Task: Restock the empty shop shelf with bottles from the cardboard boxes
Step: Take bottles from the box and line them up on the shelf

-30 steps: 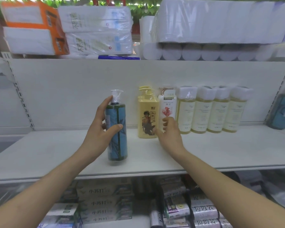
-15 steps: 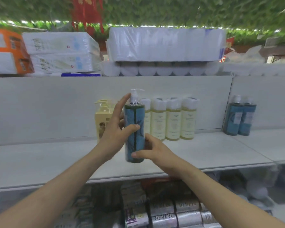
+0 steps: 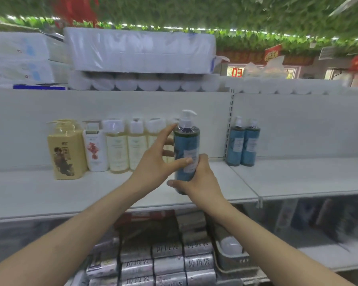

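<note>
My left hand (image 3: 153, 164) fingers wrap the blue plastic pump bottle (image 3: 186, 149) mid-body; right hand (image 3: 201, 180) grips its base, over white metal shelf (image 3: 50, 195).

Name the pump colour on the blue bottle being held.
White pump on the blue plastic bottle; head view.

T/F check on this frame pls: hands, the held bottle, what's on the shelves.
1. The left hand and the right hand both hold the blue pump bottle. True.
2. The held bottle has no pump head. False: a white pump tops it.
3. A matching blue pair stands left of the yellow one. False: the two blue bottles stand far right of the yellow bottle, past the shelf upright.
4. Toilet-paper packs lie on the top shelf. True.
</note>
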`<state>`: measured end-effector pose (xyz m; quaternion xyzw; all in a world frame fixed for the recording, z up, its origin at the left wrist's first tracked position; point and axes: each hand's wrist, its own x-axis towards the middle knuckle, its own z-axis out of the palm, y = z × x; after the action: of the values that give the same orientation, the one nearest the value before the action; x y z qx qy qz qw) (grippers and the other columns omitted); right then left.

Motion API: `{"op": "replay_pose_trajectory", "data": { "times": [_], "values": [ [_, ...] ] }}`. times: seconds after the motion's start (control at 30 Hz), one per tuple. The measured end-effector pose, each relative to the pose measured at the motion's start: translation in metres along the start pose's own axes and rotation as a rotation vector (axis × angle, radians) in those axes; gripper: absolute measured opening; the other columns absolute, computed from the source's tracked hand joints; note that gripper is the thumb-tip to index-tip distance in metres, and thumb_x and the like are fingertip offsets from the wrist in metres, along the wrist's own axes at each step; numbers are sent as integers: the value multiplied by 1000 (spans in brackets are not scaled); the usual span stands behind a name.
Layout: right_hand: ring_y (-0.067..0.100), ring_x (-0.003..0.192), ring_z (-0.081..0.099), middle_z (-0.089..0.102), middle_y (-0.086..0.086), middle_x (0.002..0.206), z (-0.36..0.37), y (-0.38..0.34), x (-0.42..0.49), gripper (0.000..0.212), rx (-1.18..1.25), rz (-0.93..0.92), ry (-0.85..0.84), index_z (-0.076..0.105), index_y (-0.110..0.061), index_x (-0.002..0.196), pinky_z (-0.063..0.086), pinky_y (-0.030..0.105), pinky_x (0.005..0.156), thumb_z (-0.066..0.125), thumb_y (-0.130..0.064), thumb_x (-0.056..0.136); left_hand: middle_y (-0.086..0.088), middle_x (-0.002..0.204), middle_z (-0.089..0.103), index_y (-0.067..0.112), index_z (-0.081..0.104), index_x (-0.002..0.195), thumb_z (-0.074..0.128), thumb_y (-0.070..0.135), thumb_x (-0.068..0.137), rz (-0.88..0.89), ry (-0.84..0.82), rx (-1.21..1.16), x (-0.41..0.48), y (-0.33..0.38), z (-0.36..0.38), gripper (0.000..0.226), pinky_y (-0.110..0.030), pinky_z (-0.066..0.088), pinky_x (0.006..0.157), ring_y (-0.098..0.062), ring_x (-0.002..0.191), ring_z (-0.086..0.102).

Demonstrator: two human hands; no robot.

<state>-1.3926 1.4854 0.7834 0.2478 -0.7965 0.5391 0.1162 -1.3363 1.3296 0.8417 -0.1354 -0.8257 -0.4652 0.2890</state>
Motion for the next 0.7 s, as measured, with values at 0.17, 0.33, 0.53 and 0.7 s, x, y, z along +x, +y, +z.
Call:
{"op": "replay_pose_trajectory", "data": {
  "times": [0.17, 0.33, 0.53, 0.7],
  "values": [
    [1, 105, 66, 58, -21, 121, -40, 23, -13, 72, 27, 8, 25, 38, -42, 122, 63, 38, 87, 81, -66, 70, 18, 117, 73, 55, 48, 145, 92, 29, 83, 12, -48, -39, 16, 8, 41, 80, -19, 60, 82, -2, 103, 73],
    [-15, 116, 58, 61, -25, 131, -82, 41, -21, 51, 85, 11, -22, 40, -55, 131, 53, 11, 84, 74, -45, 95, 19, 115, 76, 56, 55, 140, 94, 20, 80, -3, -133, -169, 31, 3, 71, 80, -29, 65, 85, -8, 104, 76],
    [-8, 121, 58, 59, -25, 137, -123, 66, -25, 65, 21, 35, 43, 34, -54, 145, 54, 17, 86, 76, -41, 96, 7, 121, 77, 55, 55, 140, 91, 16, 84, -25, -182, -314, 50, 2, 116, 77, -45, 65, 92, -17, 109, 77],
    [5, 125, 60, 62, -12, 138, -171, 100, -17, 66, 3, 58, 70, 38, -46, 148, 54, 26, 92, 77, -30, 97, 6, 127, 72, 53, 51, 142, 88, 17, 88, -33, -221, -295, 65, 13, 172, 75, -42, 64, 96, -11, 109, 76]
  ]
}}
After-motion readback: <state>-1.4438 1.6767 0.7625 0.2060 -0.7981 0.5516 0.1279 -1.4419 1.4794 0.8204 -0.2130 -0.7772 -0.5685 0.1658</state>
